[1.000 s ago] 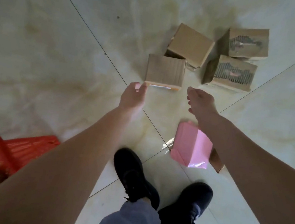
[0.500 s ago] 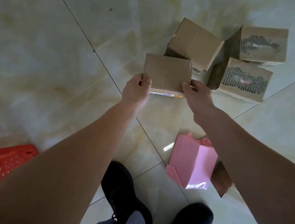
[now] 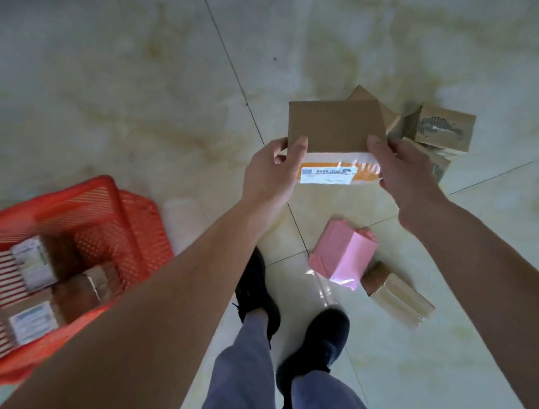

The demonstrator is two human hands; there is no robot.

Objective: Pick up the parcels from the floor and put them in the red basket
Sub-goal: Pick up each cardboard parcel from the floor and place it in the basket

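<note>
A plain brown cardboard parcel is held up off the floor between both hands, at about one o'clock from the person's feet. The left hand clamps its left edge, thumb on the near face and fingers tucked behind; the right hand pinches the right edge the same way. A white label with an orange taped strip runs along the lower near face. Judging by the crisp corners and flat panels, the box is stiff and will keep its shape under a squeeze, and the easy fingertip hold suggests it is light. The glossy tape looks slicker than bare card, so the dry cardboard sides are probably the safer place to hold. The red basket sits at about nine o'clock, tilted in the view, with several labelled parcels already inside and bare slatted floor showing toward its left side. Still on the floor are a pink parcel at about two o'clock, a small tan taped one just beside it, and a cluster of printed brown boxes beyond the held one, partly hidden behind it. The pink wrapper looks thin and glossy, likely softer and more slippery.
</note>
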